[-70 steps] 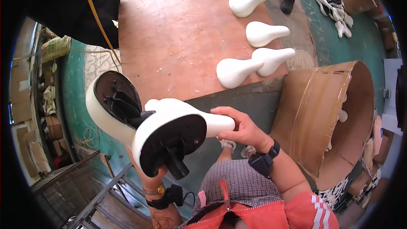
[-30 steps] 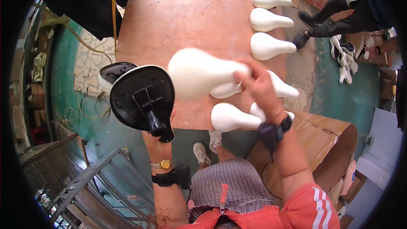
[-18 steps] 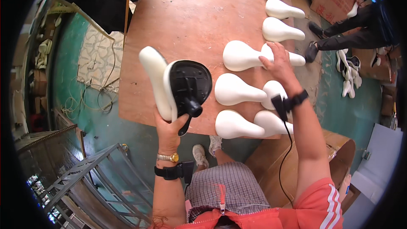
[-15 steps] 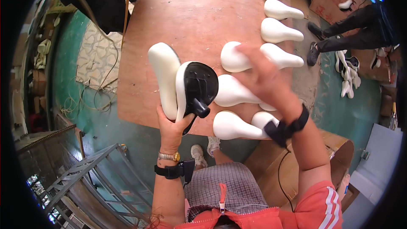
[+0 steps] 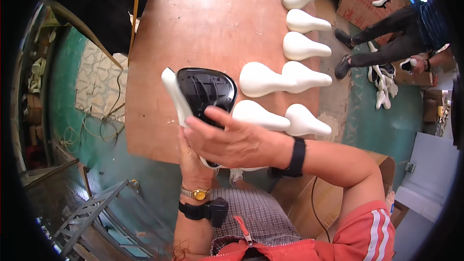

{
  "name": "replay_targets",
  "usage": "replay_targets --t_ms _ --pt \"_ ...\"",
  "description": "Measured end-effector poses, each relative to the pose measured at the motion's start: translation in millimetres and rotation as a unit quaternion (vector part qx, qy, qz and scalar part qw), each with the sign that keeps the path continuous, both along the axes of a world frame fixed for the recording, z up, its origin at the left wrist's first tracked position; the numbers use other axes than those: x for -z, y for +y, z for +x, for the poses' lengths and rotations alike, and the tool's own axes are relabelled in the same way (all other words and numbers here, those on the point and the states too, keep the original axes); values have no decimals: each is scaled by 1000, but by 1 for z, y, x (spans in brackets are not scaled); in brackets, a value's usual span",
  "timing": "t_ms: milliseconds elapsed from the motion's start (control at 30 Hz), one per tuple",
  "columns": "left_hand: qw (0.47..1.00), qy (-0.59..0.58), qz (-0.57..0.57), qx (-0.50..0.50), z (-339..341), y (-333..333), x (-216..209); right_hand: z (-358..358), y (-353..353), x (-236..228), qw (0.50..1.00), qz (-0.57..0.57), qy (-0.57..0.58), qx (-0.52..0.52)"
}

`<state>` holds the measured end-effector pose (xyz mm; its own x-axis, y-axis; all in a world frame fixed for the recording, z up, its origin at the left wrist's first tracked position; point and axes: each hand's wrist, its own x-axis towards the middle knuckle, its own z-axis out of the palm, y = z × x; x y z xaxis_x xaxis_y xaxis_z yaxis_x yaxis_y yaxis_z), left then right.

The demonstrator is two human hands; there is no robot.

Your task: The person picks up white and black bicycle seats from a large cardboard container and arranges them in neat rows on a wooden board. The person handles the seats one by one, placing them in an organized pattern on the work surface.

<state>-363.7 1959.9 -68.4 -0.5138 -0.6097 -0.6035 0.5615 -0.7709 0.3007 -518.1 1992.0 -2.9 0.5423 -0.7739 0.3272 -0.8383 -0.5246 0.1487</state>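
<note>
In the head view, my right hand (image 5: 239, 144) has left the row of white seats (image 5: 305, 46) for the two bicycle seats (image 5: 207, 88) over the table's (image 5: 193, 29) near edge; both hands now seem occupied. My left hand (image 5: 193, 166) grips them; whether my right fingers close, I can't tell. Wide ends point up-table, long axes near-to-far.

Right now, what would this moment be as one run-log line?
left hand: holding saddle, black underside showing | right hand: in front of saddle, contact unclear | table: white saddles, tops up, toward right edge
</note>
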Motion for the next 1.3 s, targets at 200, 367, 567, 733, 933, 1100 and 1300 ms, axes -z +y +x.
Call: replay_targets --t_ms 200,367,567,733,933,1100,1300 --pt "978 -189 -83 32 5 -45 36 -109 -63 19 891 37 -406 201" --pt "946 -273 -156 76 9 -54 54 -186 -47 116 466 46 -809 356" --pt "855 -377 -309 176 1 -95 61 -227 -11 187 335 32 -838 429" --pt "783 -397 -463 125 -63 -158 54 -227 -23 199 354 -47 -846 395" --pt "701 -341 -614 126 -178 -208 25 -232 -2 191 371 20 -790 488" --pt "426 -286 -843 161 -278 -258 30 -188 31 109 521 18 -709 475" --pt "229 -271 -848 393 -394 -238 36 -101 182 71 428 51 -735 523"
